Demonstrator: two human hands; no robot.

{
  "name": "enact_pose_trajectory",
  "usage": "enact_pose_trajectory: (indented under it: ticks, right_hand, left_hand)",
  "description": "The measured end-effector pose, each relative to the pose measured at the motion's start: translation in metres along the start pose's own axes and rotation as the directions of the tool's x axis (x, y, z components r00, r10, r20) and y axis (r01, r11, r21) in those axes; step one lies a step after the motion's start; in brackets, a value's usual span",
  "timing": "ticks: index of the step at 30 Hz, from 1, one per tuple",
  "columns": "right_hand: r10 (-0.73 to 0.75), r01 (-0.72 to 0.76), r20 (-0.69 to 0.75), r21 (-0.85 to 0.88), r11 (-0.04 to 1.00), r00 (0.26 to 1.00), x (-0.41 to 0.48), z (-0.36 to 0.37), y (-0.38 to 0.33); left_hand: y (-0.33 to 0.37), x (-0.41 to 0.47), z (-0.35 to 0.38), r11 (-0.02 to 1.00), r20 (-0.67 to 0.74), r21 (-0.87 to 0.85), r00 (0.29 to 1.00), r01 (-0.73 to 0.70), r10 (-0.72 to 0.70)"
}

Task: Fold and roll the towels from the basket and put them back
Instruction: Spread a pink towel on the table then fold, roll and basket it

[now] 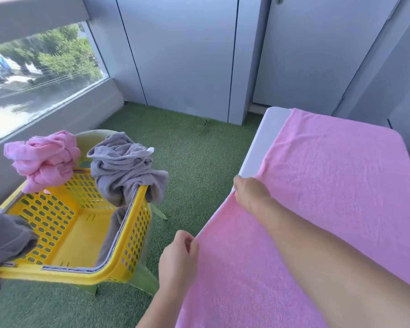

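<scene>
Hands first: the left hand [178, 256] pinches the left edge of the spread pink towel [329, 197] at the near end, and the right hand [251, 194] grips the same edge farther along. On the left, a yellow basket [137, 228] sits on a green chair [148, 278], with a crumpled pink towel [43, 157] and grey towels [126, 166] draped over its rim. To the right, the spread towel covers the white table [258, 143], its long axis running near to far, so the fold probably carries this edge rightward.

We see a pink towel [329, 185] spread flat over the white bench [258, 143], while the turf floor [194, 162] bears a green chair [141, 276] holding a yellow basket [57, 278].
</scene>
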State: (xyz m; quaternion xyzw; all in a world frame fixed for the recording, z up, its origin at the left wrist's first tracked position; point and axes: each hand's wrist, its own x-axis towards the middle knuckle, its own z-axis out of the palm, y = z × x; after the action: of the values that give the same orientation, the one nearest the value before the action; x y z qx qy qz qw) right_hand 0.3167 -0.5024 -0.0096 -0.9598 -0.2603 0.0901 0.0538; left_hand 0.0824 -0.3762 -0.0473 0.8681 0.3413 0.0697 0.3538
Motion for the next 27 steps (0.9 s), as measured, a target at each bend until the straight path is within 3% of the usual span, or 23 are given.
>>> enact_pose_trajectory:
  ticks: [3, 5, 8, 10, 14, 18, 20, 23, 27]
  right_hand:
    - [-0.006, -0.017, 0.100, 0.226, 0.974, 0.995, -0.006, 0.029, -0.012]
    - [-0.092, 0.059, 0.136, 0.233, 0.971, 0.986, -0.022, 0.048, -0.007]
    - [-0.119, 0.137, -0.082, 0.284, 0.949, 0.990, -0.058, 0.065, 0.019]
    - [0.001, 0.063, -0.183, 0.345, 0.936, 0.983, -0.089, 0.071, 0.052]
    - [0.285, -0.208, -0.235, 0.305, 0.929, 0.929, -0.174, 0.080, 0.157]
    - [0.526, -0.496, -0.153, 0.197, 0.846, 0.837, -0.255, 0.085, 0.259]
    - [0.560, -0.538, -0.104, 0.178, 0.824, 0.822, -0.279, 0.082, 0.288]
    - [0.505, -0.493, -0.045, 0.158, 0.856, 0.862, -0.289, 0.077, 0.302]
    - [0.473, -0.461, -0.016, 0.191, 0.866, 0.881, -0.280, 0.072, 0.307]
  left_hand:
    - [-0.014, 0.011, -0.001, 0.998, -0.003, 0.021, 0.998, 0.066, -0.066]
    - [-0.023, 0.014, 0.001, 0.994, 0.038, 0.037, 0.994, 0.106, -0.107]
    - [-0.027, 0.016, 0.008, 0.989, 0.111, 0.012, 0.983, 0.146, -0.146]
    - [-0.024, 0.023, 0.014, 0.986, 0.168, -0.029, 0.973, 0.164, -0.157]
    - [-0.002, 0.050, 0.034, 0.957, 0.277, -0.200, 0.949, 0.210, -0.151]
    - [0.040, 0.087, 0.049, 0.920, 0.304, -0.328, 0.946, 0.213, -0.111]
    - [0.060, 0.110, 0.056, 0.893, 0.337, -0.375, 0.934, 0.248, -0.118]
    - [0.092, 0.139, 0.070, 0.848, 0.444, -0.421, 0.888, 0.321, -0.116]
    - [0.135, 0.165, 0.093, 0.857, 0.517, -0.386, 0.849, 0.341, -0.105]
